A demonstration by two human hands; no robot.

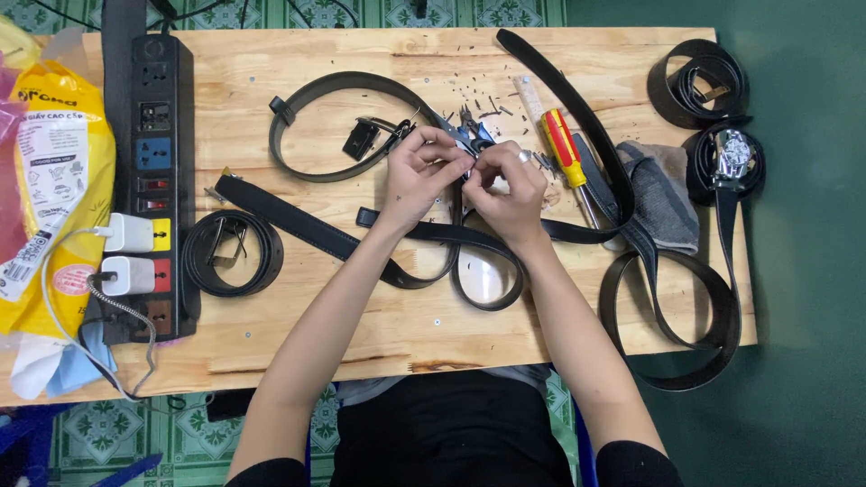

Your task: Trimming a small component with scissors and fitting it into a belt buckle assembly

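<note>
Both my hands meet at the middle of a wooden table. My left hand and my right hand pinch the end of a black leather belt between their fingertips. The belt runs left across the table and loops below my wrists. A ring shows on my right hand. What sits between the fingertips is too small to make out. Pliers with blue handles lie just beyond my fingers.
A red and yellow screwdriver lies right of my hands, beside a grey cloth. Several black belts lie about, some coiled at the far right and left. A black power strip with chargers and a yellow bag stand at left.
</note>
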